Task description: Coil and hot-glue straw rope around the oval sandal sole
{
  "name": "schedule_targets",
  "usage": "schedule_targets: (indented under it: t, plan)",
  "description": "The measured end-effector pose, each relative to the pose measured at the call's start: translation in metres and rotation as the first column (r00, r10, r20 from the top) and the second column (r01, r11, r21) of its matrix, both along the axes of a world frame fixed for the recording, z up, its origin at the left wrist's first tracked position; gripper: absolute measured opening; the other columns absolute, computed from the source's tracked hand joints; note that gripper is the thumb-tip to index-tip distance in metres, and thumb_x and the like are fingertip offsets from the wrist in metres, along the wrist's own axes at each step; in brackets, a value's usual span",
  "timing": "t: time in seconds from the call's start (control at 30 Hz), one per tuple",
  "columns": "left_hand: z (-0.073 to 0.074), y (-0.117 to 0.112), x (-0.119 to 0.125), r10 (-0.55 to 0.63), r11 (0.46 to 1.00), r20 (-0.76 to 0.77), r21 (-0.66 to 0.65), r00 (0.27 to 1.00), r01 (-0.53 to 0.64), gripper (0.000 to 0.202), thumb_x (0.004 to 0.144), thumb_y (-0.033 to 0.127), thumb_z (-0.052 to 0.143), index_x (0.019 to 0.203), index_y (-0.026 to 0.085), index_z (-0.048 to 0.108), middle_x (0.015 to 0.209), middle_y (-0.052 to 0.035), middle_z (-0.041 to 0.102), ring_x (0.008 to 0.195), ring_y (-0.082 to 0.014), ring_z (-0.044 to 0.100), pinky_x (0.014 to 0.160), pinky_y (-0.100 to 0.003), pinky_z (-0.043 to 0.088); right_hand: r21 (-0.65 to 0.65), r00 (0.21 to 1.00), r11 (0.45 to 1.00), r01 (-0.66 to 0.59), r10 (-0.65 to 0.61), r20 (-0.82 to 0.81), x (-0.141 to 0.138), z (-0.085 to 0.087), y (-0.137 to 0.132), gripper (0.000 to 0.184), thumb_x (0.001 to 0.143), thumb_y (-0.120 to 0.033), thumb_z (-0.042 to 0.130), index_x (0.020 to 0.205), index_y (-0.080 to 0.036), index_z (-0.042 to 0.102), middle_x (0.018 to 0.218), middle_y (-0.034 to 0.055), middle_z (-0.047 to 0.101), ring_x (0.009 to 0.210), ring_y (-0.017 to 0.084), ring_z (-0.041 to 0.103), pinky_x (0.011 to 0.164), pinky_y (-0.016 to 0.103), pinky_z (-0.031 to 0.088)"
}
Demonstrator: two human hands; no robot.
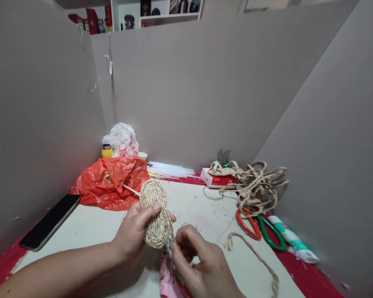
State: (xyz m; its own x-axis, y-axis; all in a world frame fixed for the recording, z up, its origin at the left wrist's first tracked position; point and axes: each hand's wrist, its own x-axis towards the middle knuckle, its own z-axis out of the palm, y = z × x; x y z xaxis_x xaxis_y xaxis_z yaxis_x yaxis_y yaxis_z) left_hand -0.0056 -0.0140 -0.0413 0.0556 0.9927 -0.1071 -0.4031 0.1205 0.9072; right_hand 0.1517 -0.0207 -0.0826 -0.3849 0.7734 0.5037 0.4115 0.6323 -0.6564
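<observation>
A small sole-shaped piece of coiled, braided straw rope (pixel 157 221) is upright in my left hand (pixel 132 231), with the thumb across its narrow waist. My right hand (pixel 202 260) is at its lower right edge, thumb and forefinger pinched on the rope there. A pale bluish tip shows beside these fingertips. Just below, a stained pink tool (pixel 167 273), which looks like a glue gun, is partly hidden by my right hand. A loose piece of braided rope (pixel 257 256) lies on the table to the right.
An orange-red plastic bag (pixel 112 186) and a phone (pixel 51 221) are at left. Clear glue sticks (pixel 170 169) lie at the back. On the right are a rope heap (pixel 257 186), orange and green scissor handles (pixel 272 234) and a white-green roll (pixel 294 240). Grey partitions (pixel 180 91) enclose the table.
</observation>
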Motion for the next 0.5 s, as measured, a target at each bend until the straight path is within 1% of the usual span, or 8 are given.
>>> schedule_targets:
  t: [0.07, 0.13, 0.2, 0.27, 0.37, 0.5]
  plan:
    - [-0.001, 0.000, 0.001, 0.005, 1.000, 0.009, -0.004, 1.000, -0.005, 0.027, 0.077, 0.035, 0.063, 0.071, 0.009, 0.071, 0.057, -0.0033, 0.064, 0.049, -0.0110, 0.054, 0.049, -0.021, 0.041, 0.149, 0.998, 0.989, 0.006, -0.014, 0.055, 0.001, 0.000, -0.001, 0.015, 0.090, -0.017, 0.045, 0.077, -0.022, 0.047, 0.057, -0.0039, 0.052, 0.046, 0.011, 0.052, 0.046, 0.020, 0.041]
    - [-0.003, -0.001, 0.002, 0.014, 1.000, 0.010, -0.010, 1.000, -0.014, 0.028, 0.077, 0.035, 0.063, 0.071, 0.009, 0.070, 0.057, -0.0037, 0.064, 0.048, -0.0114, 0.054, 0.048, -0.021, 0.041, 0.315, 0.994, 0.949, -0.020, -0.016, 0.113, 0.002, 0.000, -0.002, 0.015, 0.090, -0.011, 0.044, 0.079, -0.020, 0.050, 0.059, -0.0016, 0.055, 0.049, 0.012, 0.056, 0.049, 0.021, 0.042]
    - [-0.005, -0.001, 0.003, 0.034, 0.999, 0.016, -0.011, 0.999, -0.034, 0.027, 0.077, 0.035, 0.063, 0.072, 0.010, 0.070, 0.058, -0.0039, 0.065, 0.048, -0.0118, 0.054, 0.048, -0.022, 0.042, 0.422, 0.987, 0.906, -0.046, -0.023, 0.156, 0.002, -0.002, -0.002, 0.015, 0.090, -0.008, 0.044, 0.082, -0.018, 0.052, 0.061, 0.0008, 0.058, 0.051, 0.013, 0.058, 0.051, 0.022, 0.043]
    - [-0.007, -0.002, 0.004, 0.051, 0.999, 0.019, -0.009, 0.999, -0.051, 0.026, 0.078, 0.034, 0.063, 0.072, 0.010, 0.069, 0.058, -0.0038, 0.065, 0.049, -0.0119, 0.054, 0.048, -0.022, 0.042, 0.458, 0.984, 0.887, -0.065, -0.020, 0.179, 0.002, -0.005, -0.003, 0.013, 0.090, -0.007, 0.044, 0.087, -0.016, 0.054, 0.063, 0.0029, 0.061, 0.052, 0.015, 0.060, 0.052, 0.023, 0.045]
    - [-0.007, -0.003, 0.005, 0.067, 0.998, 0.010, 0.000, 0.998, -0.067, 0.026, 0.079, 0.034, 0.062, 0.072, 0.010, 0.069, 0.056, -0.0033, 0.063, 0.048, -0.0116, 0.054, 0.049, -0.021, 0.041, 0.465, 0.983, 0.881, -0.080, -0.008, 0.183, 0.001, -0.008, -0.003, 0.012, 0.090, -0.007, 0.045, 0.094, -0.014, 0.055, 0.066, 0.0050, 0.064, 0.054, 0.016, 0.063, 0.053, 0.025, 0.048]
    - [-0.007, -0.002, 0.004, 0.098, 0.995, -0.005, 0.020, 0.995, -0.098, 0.028, 0.079, 0.036, 0.062, 0.072, 0.010, 0.069, 0.054, -0.0025, 0.062, 0.047, -0.0115, 0.053, 0.048, -0.021, 0.040, 0.432, 0.990, 0.897, -0.096, 0.043, 0.131, -0.002, -0.011, -0.004, 0.015, 0.089, -0.007, 0.047, 0.101, -0.014, 0.053, 0.070, 0.0059, 0.066, 0.054, 0.016, 0.064, 0.051, 0.025, 0.050]
